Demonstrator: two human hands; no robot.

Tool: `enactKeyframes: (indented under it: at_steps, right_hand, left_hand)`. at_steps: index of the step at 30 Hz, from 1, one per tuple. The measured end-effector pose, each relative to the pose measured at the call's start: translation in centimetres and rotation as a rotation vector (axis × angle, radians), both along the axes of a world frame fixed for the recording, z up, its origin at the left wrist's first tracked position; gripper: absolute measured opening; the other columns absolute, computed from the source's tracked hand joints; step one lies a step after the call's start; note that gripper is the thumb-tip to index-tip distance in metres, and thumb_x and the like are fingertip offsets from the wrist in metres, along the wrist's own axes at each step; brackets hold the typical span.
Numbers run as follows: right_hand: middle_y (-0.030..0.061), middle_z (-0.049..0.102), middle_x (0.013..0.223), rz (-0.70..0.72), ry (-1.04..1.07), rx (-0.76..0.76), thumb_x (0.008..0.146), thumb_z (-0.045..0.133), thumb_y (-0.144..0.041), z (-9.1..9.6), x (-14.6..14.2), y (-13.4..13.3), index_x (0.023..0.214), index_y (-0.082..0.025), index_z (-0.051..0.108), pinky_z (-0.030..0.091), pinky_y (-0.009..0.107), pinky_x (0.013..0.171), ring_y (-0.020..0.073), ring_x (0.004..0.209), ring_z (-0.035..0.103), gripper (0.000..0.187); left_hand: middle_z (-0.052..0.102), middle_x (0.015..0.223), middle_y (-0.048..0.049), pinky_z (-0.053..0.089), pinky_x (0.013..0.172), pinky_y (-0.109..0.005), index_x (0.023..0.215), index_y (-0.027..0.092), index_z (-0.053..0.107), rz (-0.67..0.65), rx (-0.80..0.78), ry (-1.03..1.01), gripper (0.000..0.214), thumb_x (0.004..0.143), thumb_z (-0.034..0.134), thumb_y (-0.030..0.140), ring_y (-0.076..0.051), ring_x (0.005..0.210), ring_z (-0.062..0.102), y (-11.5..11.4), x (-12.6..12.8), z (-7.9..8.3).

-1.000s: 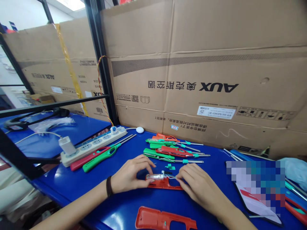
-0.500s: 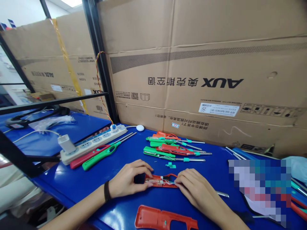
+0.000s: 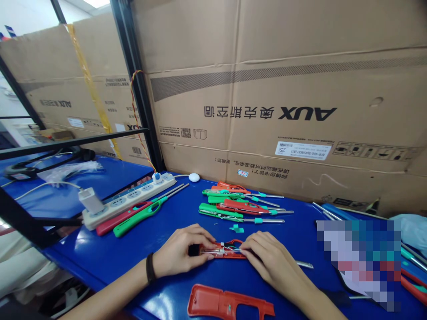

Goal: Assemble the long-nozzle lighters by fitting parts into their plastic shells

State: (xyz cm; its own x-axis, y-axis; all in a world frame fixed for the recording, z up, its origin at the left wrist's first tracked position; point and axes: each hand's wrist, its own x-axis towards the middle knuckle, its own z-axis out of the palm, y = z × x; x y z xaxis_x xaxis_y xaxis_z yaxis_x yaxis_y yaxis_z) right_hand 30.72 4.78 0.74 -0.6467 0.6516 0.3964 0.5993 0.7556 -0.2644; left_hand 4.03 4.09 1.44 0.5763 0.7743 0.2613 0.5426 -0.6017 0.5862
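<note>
Both my hands hold an opened red plastic utility lighter body (image 3: 224, 251) flat on the blue bench (image 3: 83, 258). A clear tube with thin wires (image 3: 213, 251) lies in it. My left hand (image 3: 182, 249) pinches its left end, fingers on the clear part. My right hand (image 3: 267, 253) covers the right side, fingertips at the wires. Its metal nozzle (image 3: 305, 265) sticks out past my right hand. A loose red lighter shell half (image 3: 228, 304) lies near my wrists, untouched.
Several assembled red and green lighters (image 3: 243, 206) lie beyond my hands, with small teal plastic pieces (image 3: 236, 228) near them. Left stand two more lighters (image 3: 140, 218) and a white power strip (image 3: 128, 202). A pixelated patch hides the right side. Cardboard boxes (image 3: 267, 98) form the back wall.
My hands have closed in on the lighter body, and my left fingers now sit over the clear tube. The metal nozzle shows past my right hand. The view has shifted slightly.
</note>
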Motion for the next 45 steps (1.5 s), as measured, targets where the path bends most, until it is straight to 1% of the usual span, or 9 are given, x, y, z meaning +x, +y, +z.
enactKeyframes:
  at_steps: [6, 13, 17, 21, 25, 30, 36, 40, 45]
  right_hand:
    - [-0.0005, 0.067, 0.095, -0.047, 0.037, -0.134, 0.092, 0.054, -0.023, 0.4, -0.1, 0.1, 0.095, -0.025, 0.061, 0.042, 0.033, 0.082, 0.0183, 0.088, 0.06, 0.007]
    - [-0.003, 0.065, 0.08, -0.1, -0.004, -0.347, 0.088, 0.06, -0.028, 1.7, 1.9, 0.0, 0.087, -0.026, 0.062, 0.042, 0.029, 0.071, 0.0169, 0.075, 0.059, 0.003]
    - [-0.0026, 0.066, 0.083, -0.122, 0.019, -0.392, 0.09, 0.056, -0.028, 1.4, 3.1, -0.1, 0.089, -0.026, 0.063, 0.042, 0.029, 0.071, 0.0167, 0.077, 0.059, 0.007]
    - [-0.0031, 0.067, 0.085, -0.125, 0.064, -0.407, 0.091, 0.055, -0.033, 0.9, 3.2, -0.1, 0.088, -0.027, 0.063, 0.041, 0.029, 0.075, 0.0165, 0.081, 0.06, 0.011]
    - [-0.0034, 0.067, 0.09, -0.119, 0.082, -0.4, 0.094, 0.051, -0.033, 0.7, 3.0, -0.1, 0.088, -0.027, 0.061, 0.04, 0.031, 0.081, 0.0161, 0.084, 0.06, 0.013]
    - [-0.0033, 0.067, 0.089, -0.138, 0.068, -0.342, 0.094, 0.051, -0.03, 0.8, 3.2, -0.1, 0.089, -0.027, 0.06, 0.038, 0.035, 0.085, 0.0161, 0.081, 0.06, 0.01]
    - [-0.0039, 0.067, 0.091, -0.136, 0.06, -0.332, 0.094, 0.051, -0.029, 0.7, 3.3, -0.2, 0.09, -0.027, 0.058, 0.036, 0.037, 0.088, 0.0157, 0.082, 0.061, 0.009]
    - [-0.0038, 0.067, 0.09, -0.134, 0.062, -0.313, 0.095, 0.049, -0.027, 0.7, 3.2, -0.1, 0.089, -0.026, 0.058, 0.038, 0.035, 0.085, 0.0155, 0.081, 0.061, 0.01]
    - [-0.004, 0.067, 0.089, -0.135, 0.066, -0.288, 0.095, 0.049, -0.026, 0.6, 3.2, -0.1, 0.089, -0.026, 0.058, 0.039, 0.033, 0.08, 0.0152, 0.079, 0.061, 0.012]
  left_hand:
    - [0.069, 0.106, -0.0033, 0.046, 0.085, -0.027, 0.099, 0.022, 0.07, -0.055, 0.002, -0.022, 0.017, 0.085, 0.066, 0.032, -0.018, 0.096, 0.062, 0.6, 0.7, 0.1]
    - [0.071, 0.103, -0.0018, 0.045, 0.086, -0.026, 0.098, 0.022, 0.071, -0.187, -0.013, 0.007, 0.021, 0.079, 0.073, 0.031, -0.018, 0.093, 0.064, 2.0, 4.7, 0.1]
    - [0.072, 0.097, -0.0015, 0.046, 0.076, -0.025, 0.091, 0.021, 0.072, -0.175, -0.005, 0.09, 0.028, 0.07, 0.079, 0.038, -0.02, 0.087, 0.066, 3.1, 6.5, 0.9]
    - [0.072, 0.093, -0.0004, 0.045, 0.072, -0.023, 0.082, 0.022, 0.074, -0.223, 0.008, 0.107, 0.023, 0.072, 0.077, 0.042, -0.019, 0.084, 0.066, 3.9, 6.8, 1.4]
    - [0.072, 0.091, -0.0007, 0.045, 0.074, -0.023, 0.083, 0.021, 0.073, -0.232, 0.007, 0.055, 0.02, 0.073, 0.076, 0.038, -0.018, 0.083, 0.065, 4.0, 6.5, 1.1]
    - [0.072, 0.094, -0.0023, 0.045, 0.082, -0.026, 0.087, 0.019, 0.072, -0.244, 0.015, 0.011, 0.012, 0.082, 0.069, 0.029, -0.017, 0.086, 0.064, 4.0, 6.3, 0.8]
    - [0.071, 0.098, -0.0023, 0.042, 0.091, -0.03, 0.083, 0.019, 0.073, -0.227, 0.026, 0.047, 0.013, 0.083, 0.068, 0.031, -0.018, 0.091, 0.063, 4.1, 5.9, 0.9]
    - [0.071, 0.097, -0.0015, 0.042, 0.09, -0.03, 0.077, 0.019, 0.072, -0.217, 0.02, 0.017, 0.015, 0.081, 0.071, 0.034, -0.017, 0.091, 0.063, 4.1, 5.9, 0.7]
    - [0.07, 0.096, -0.002, 0.044, 0.084, -0.028, 0.075, 0.018, 0.068, -0.212, 0.022, 0.018, 0.019, 0.083, 0.069, 0.034, -0.017, 0.091, 0.062, 4.2, 6.1, 0.7]
